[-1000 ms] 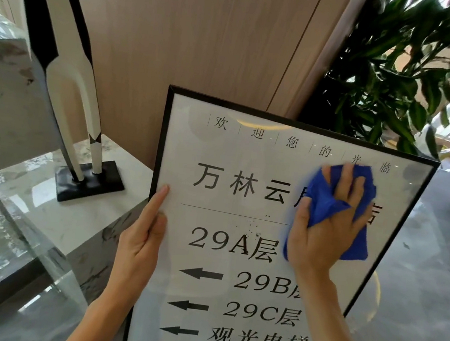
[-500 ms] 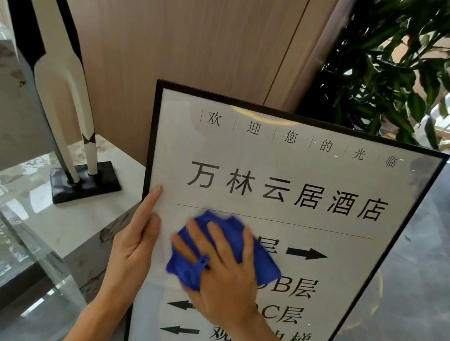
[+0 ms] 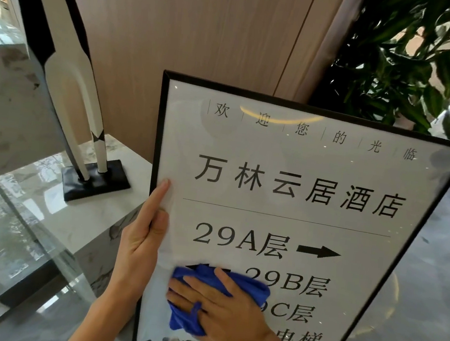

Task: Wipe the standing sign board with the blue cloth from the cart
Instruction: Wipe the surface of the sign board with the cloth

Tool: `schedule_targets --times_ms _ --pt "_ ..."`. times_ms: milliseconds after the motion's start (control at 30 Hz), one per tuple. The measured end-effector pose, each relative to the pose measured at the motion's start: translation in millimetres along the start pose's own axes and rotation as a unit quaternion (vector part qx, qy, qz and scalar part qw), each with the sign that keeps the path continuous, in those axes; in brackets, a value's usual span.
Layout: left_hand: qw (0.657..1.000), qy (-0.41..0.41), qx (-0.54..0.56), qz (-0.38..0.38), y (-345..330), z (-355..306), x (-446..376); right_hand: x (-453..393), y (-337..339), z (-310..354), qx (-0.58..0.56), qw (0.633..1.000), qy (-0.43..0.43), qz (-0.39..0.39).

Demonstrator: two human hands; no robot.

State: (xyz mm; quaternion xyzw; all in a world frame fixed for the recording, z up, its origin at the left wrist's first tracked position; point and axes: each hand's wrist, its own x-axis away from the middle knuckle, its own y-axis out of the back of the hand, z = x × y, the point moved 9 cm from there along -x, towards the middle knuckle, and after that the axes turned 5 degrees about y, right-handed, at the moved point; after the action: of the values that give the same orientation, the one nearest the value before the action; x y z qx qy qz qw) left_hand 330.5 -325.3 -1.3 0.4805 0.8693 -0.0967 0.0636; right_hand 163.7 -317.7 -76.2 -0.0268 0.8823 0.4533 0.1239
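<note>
I am in the wiping step itself: my right hand (image 3: 225, 314) lies flat with fingers spread, pressing the blue cloth (image 3: 222, 285) against the lower left of the sign board (image 3: 298, 206), the cloth bunched under and just ahead of the fingertips. My left hand (image 3: 144, 241) steadies the board, its thumb on the glass and its fingers wrapped round the black frame edge just above and to the left of the wiping hand. I judge the face above the right hand done or nearly so, though glare on the glass makes that hard to confirm; the strip below the hand, with the painted blossom, looks left to do. The next move calls for a firm sweep to the right and downward while the left hand holds the frame against the push. I count one board, one cloth, two hands, one tall sculpture (image 3: 69, 74) on the marble table (image 3: 46, 206) beyond the left hand, and one leafy plant (image 3: 404, 59) behind the board.
</note>
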Motion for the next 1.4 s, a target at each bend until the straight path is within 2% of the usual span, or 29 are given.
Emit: schedule_targets --times_ms 200,367,533,767,1000,1400 --pt "1.0 -0.004 -0.009 -0.001 -3 -6 -2 -7 50 -94 -0.041 0.986 -0.123 -0.105" --pt "1.0 -0.006 -0.008 0.004 -2 -9 -2 -12 93 -176 -0.049 0.956 -0.228 -0.178" --pt "1.0 -0.022 -0.014 0.014 -4 -12 -3 -12 110 -207 -0.065 0.922 -0.292 -0.246" --pt "0.999 -0.023 0.006 0.023 -4 -7 -5 -15 88 -170 -0.034 0.94 -0.265 -0.212" --pt "0.998 -0.056 0.003 0.019 -4 -6 -7 -8 39 -80 -0.021 0.98 -0.154 -0.127" --pt "0.993 -0.111 -0.012 0.029 -3 -6 -6 12 -40 63 -0.003 0.999 0.014 -0.03"
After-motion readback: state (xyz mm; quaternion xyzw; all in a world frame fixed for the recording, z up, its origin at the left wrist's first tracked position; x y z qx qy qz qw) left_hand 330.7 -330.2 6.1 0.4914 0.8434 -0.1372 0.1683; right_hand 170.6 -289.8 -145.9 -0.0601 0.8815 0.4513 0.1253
